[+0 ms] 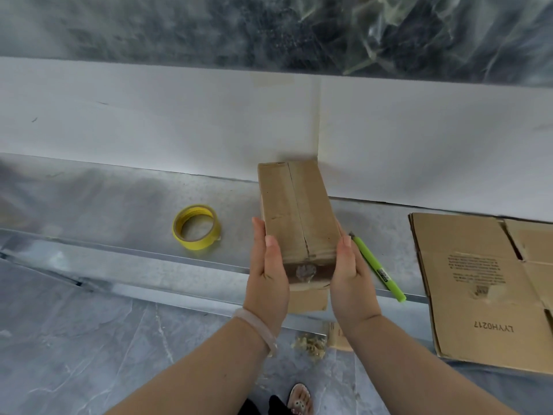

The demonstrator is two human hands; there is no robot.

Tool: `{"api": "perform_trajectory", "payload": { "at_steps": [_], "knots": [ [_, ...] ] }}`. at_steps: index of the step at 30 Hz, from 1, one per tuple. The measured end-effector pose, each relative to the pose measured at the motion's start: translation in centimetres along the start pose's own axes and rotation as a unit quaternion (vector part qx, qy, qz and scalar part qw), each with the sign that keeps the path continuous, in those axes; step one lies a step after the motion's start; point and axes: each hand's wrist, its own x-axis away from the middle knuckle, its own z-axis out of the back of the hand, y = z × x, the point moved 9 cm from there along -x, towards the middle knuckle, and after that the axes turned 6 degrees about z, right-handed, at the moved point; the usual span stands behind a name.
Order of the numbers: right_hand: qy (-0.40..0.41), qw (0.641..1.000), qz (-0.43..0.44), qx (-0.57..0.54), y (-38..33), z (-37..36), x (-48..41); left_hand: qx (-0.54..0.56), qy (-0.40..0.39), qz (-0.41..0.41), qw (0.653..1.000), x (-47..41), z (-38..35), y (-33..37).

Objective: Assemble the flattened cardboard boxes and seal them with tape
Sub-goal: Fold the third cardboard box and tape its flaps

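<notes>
Cardboard box (296, 211), folded up and apparently taped along its top seam, is held between both hands over the front edge of the metal table (119, 211). The left hand (266, 271) and right hand (350, 274) press its long sides with straight fingers, thumbs laid on top; neither curls round it. Its long axis runs away from the person toward the white wall, the far end leaning slightly left. This box looks about finished. The flattened cardboard (478, 295) on the right is not yet assembled. The tape roll (194, 245) lies left of the box, the green cutter (377, 265) just right.
</notes>
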Motion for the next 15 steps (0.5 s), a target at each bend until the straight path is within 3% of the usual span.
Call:
{"api": "perform_trajectory", "payload": {
  "at_steps": [4, 7, 10, 15],
  "knots": [
    [-0.006, 1.000, -0.001, 0.026, -0.7, 0.3, 0.2, -0.023, -0.072, 0.045, 0.996, 0.2, 1.0, 0.5],
    [0.019, 1.000, 0.011, 0.016, -2.1, 2.2, 0.1, -0.047, -0.099, 0.014, 0.994, 0.0, 2.1, 1.3],
    [-0.021, 0.999, -0.010, 0.038, -2.9, 1.8, 0.1, -0.082, -0.129, -0.008, 0.988, -0.2, 2.0, 2.4],
    [-0.056, 0.996, -0.052, 0.055, -2.4, -0.1, 1.0, -0.162, -0.082, -0.071, 0.981, 0.8, 1.4, 3.4]
  ]
}}
